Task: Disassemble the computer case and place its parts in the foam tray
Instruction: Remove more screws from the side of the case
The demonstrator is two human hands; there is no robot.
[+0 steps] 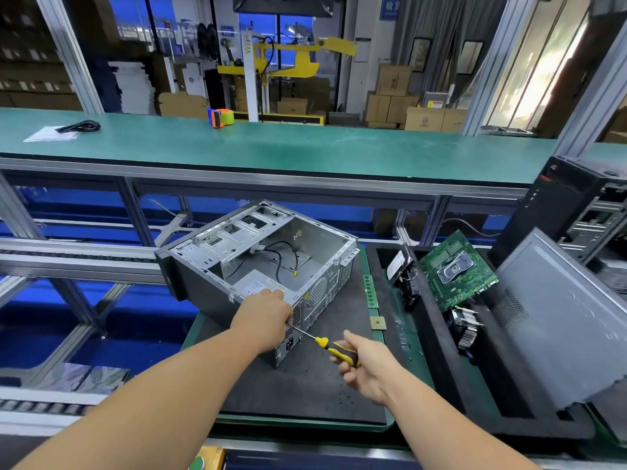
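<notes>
Yellow-handled screwdriver in right hand; power-supply label unreadable.

"收货" (partly cut) on blue sign

A long green workbench crosses the view from 9 to 3 o'clock, carried on an aluminium frame. On it, at 10 o'clock, lies a coiled black cable on a white sheet; near 12 o'clock stands a tape dispenser. Behind the bench are glass partitions, a yellow machine and stacked cardboard boxes. At 2 o'clock bright daylight comes through a window. Below the bench the floor is blue.
</notes>
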